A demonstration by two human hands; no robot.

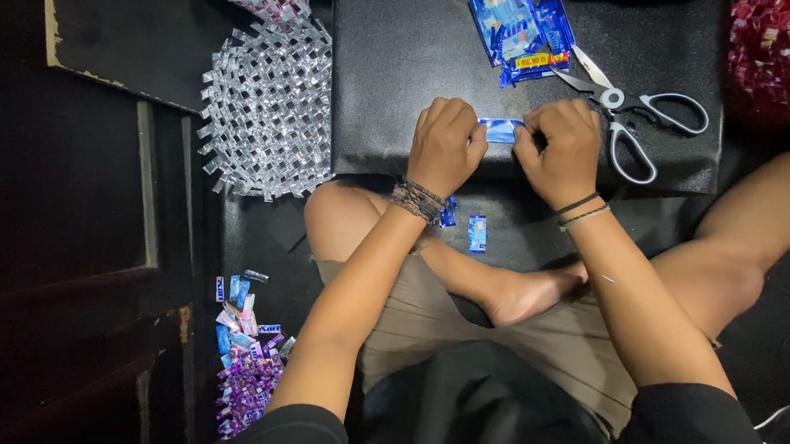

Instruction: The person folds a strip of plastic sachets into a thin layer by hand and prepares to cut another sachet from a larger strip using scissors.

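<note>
I am looking down on a black board (402,62) that is lying in front of crossed legs, and both hands are working near its six o'clock edge, just short of where it ends above the knees. Bare board is stretching open toward twelve and nine o'clock of the hands, so I am seeing free room there.

At three o'clock of the right hand (562,149), scissors (635,113) are lying almost touching the knuckles, handles pointing to three o'clock; they are crowding that side. At twelve o'clock, blue wrappers (521,28) are lying in a loose heap, blade tips just beside them. Off the board at nine o'clock, a silver woven mat (267,110) is resting against the edge. A small blue folded piece (477,234) is lying at six o'clock of the hands, below the board, and a pile of folded pieces (245,357) is sitting well apart at seven o'clock. A red heap (780,48) is filling the two o'clock corner.

The left hand (447,144) and the right hand are both curling closed, fingertips pinching opposite ends of a strip (501,130) and pressing it flat on the board. The strip is narrow, blue and glossy, lying crosswise between the hands, only its middle showing.
</note>
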